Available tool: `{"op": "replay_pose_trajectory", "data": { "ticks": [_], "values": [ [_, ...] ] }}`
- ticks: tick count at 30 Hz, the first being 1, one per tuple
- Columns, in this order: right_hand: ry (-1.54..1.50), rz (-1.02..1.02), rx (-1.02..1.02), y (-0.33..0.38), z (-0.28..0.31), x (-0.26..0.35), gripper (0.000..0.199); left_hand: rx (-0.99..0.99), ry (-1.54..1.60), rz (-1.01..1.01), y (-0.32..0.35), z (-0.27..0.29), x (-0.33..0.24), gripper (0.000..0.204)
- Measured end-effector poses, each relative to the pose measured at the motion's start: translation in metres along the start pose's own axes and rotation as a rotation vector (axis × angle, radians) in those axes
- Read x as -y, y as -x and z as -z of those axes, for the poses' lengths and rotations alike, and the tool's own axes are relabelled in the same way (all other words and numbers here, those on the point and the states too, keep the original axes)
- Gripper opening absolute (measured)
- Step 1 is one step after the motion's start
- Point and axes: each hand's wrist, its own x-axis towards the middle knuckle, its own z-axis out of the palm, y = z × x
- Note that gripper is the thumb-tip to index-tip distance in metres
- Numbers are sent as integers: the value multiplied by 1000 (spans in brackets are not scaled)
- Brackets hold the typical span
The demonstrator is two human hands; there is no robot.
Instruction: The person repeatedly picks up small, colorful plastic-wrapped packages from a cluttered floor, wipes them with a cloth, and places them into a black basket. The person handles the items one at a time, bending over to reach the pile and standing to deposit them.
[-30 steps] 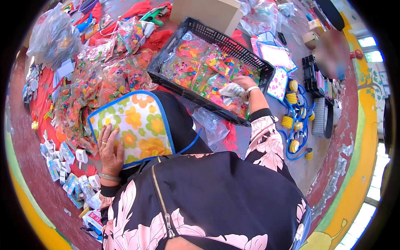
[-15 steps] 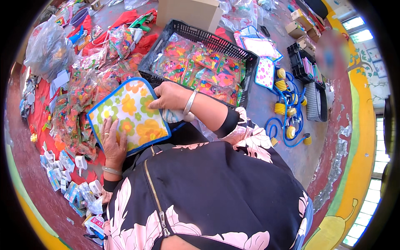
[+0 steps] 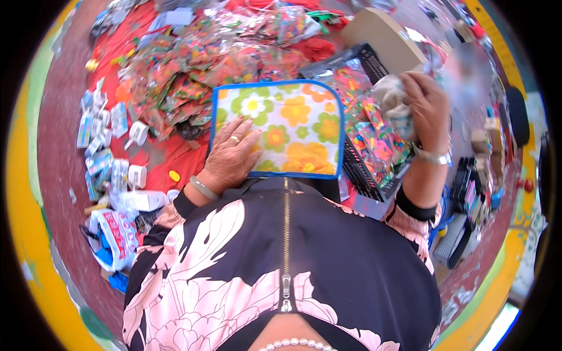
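Note:
A flat floral piece with blue edging (image 3: 301,131) lies across my lap, printed with green, yellow and orange flowers. My left hand (image 3: 231,155) rests flat on its left part, fingers stretched out. Raised to the right, my right hand (image 3: 430,108) grips a crumpled pale cloth (image 3: 391,108) with faint stripes. That cloth hangs over a black plastic crate (image 3: 360,169) holding bright, clear-wrapped packets (image 3: 374,137). Whether the floral piece is a mat or a pouch cannot be made out.
Many clear-wrapped colourful packets (image 3: 175,76) are heaped on red cloth (image 3: 161,169) ahead and left. White plastic items and small boxes (image 3: 99,169) lie at the left, near a printed plastic bag (image 3: 114,234). A cardboard box (image 3: 383,38) stands behind the crate.
The view has swung left. My right hand has left the floral piece and risen rightward over the crate with the cloth. My left hand still lies on the floral piece, which now sits squarer.

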Motion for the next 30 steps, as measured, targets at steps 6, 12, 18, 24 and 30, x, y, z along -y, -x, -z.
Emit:
{"op": "replay_pose_trajectory", "data": {
  "ticks": [6, 12, 18, 24, 30],
  "values": [
    [201, 640, 85, 38, -90, 47, 29, -27, 21, 15, 3, 6, 10, 36],
    [447, 571, 290, 66, -155, 11, 29, -113, 193, -110, 7, 10, 33, 20],
    [448, 595, 276, 60, -159, 11, 24, -557, 576, 506, 10, -11, 116, 12],
    [367, 588, 300, 52, -162, -7, 25, -514, 411, 1047, 51, -108, 275, 26],
    [363, 519, 263, 57, -167, -7, 27, -457, 1258, 1602, 81, -210, 395, 17]
  ]
}}
